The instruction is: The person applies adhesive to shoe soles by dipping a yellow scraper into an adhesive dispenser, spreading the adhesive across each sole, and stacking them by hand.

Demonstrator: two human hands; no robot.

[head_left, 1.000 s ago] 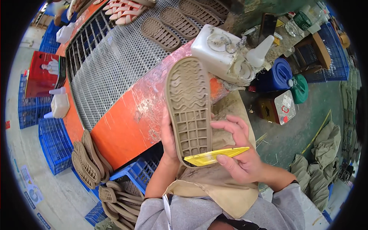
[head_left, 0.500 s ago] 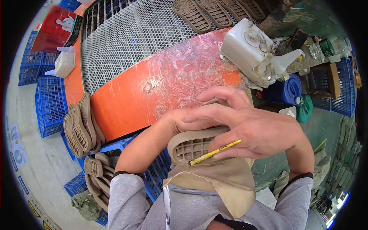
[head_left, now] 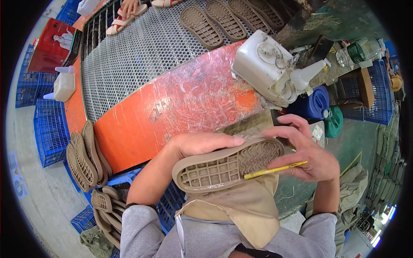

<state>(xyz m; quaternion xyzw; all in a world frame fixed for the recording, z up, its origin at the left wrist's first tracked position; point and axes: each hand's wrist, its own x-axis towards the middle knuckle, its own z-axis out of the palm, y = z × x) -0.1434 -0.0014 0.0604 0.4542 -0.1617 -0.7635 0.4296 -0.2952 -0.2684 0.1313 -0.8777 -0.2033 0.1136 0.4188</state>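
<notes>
I see the tan shoe sole (head_left: 228,165) held tread-up over my apron (head_left: 241,210), just off the orange table (head_left: 180,107) edge. Left hand (head_left: 200,144): grip closed over the sole's upper edge, thumb along the rim. Right hand (head_left: 307,152): fingers half curled at the sole's heel end, pinching a yellow brush (head_left: 275,170) that lies across the tread. White glue jug (head_left: 262,66) stands on the table beyond.

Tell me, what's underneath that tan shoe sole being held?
Under the tan shoe sole hangs a beige apron, with a yellow stick across the sole's edge. The sole covers the apron's upper part and some fingers.
</notes>
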